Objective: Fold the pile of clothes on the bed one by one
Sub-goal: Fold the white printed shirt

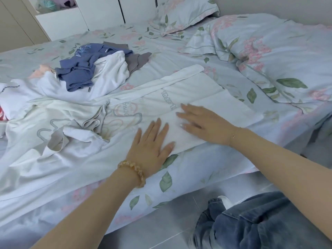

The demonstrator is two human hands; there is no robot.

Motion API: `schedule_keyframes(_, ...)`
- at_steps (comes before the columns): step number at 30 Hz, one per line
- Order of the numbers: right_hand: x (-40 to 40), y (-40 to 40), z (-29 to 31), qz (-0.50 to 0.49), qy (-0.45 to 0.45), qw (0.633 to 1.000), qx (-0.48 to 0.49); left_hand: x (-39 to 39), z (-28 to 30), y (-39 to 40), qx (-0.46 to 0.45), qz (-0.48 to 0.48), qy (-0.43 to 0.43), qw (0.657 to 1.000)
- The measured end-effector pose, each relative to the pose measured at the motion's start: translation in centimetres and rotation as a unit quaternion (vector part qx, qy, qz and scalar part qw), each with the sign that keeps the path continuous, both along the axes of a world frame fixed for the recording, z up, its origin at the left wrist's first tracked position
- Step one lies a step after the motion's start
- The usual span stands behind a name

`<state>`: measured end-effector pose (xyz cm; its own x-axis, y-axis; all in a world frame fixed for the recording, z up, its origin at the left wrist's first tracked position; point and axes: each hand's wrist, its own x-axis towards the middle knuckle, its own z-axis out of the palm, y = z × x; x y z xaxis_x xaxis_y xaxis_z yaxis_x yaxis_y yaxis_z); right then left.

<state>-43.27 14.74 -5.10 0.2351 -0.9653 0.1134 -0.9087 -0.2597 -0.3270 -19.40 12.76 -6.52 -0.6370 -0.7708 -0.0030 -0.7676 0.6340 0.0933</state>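
Jeans (pixel 255 225) nearest; both hands (pixel 152 146) flat on white garment (pixel 206 97).

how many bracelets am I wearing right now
2: a beaded bracelet on the left wrist, and a thin chain bracelet on the right wrist.

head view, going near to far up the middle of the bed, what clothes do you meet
left hand pressing the flat white printed garment → crumpled white top → blue drawstring hoodie → grey garment
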Motion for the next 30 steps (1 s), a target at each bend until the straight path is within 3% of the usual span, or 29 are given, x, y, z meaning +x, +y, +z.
schedule_keyframes(2,-0.3,1.2,-1.0,0.004,0.056,0.998,0.039,1.2,0.0,0.0,0.022,-0.008,-0.001,1.000)
schedule_keyframes(5,-1.7,1.9,-0.9,-0.047,0.061,0.996,0.037,4.2,1.7,0.8,0.030,-0.032,0.009,0.999)
schedule_keyframes(10,2.8,4.6,0.1,0.098,-0.030,0.993,-0.050,12.5,2.6,3.7,-0.026,-0.044,0.059,0.997)
schedule_keyframes(14,6.3,4.4,-1.3,0.179,0.055,0.972,-0.142,16.2,2.4,4.0,-0.027,0.023,0.123,0.992)
schedule_keyframes(17,6.7,3.9,-1.5,0.172,0.067,0.961,-0.204,17.0,2.4,3.6,0.026,0.086,0.075,0.993)
schedule_keyframes(22,5.0,5.1,-0.8,0.180,0.050,0.952,-0.241,17.8,2.2,3.7,0.002,0.046,-0.072,0.996)
schedule_keyframes(24,4.8,5.8,-0.8,0.192,0.063,0.954,-0.223,18.8,2.1,4.2,0.021,0.020,-0.094,0.995)
schedule_keyframes(27,5.8,6.3,-0.5,0.180,0.035,0.969,-0.164,20.7,2.6,4.4,0.124,-0.028,-0.005,0.992)
schedule_keyframes(28,6.4,6.3,-0.2,0.171,0.018,0.973,-0.153,21.0,3.6,4.5,0.196,-0.009,0.062,0.979)
schedule_keyframes(30,8.0,6.0,0.8,0.147,-0.029,0.978,-0.143,21.4,6.0,4.2,0.318,0.065,0.228,0.918)
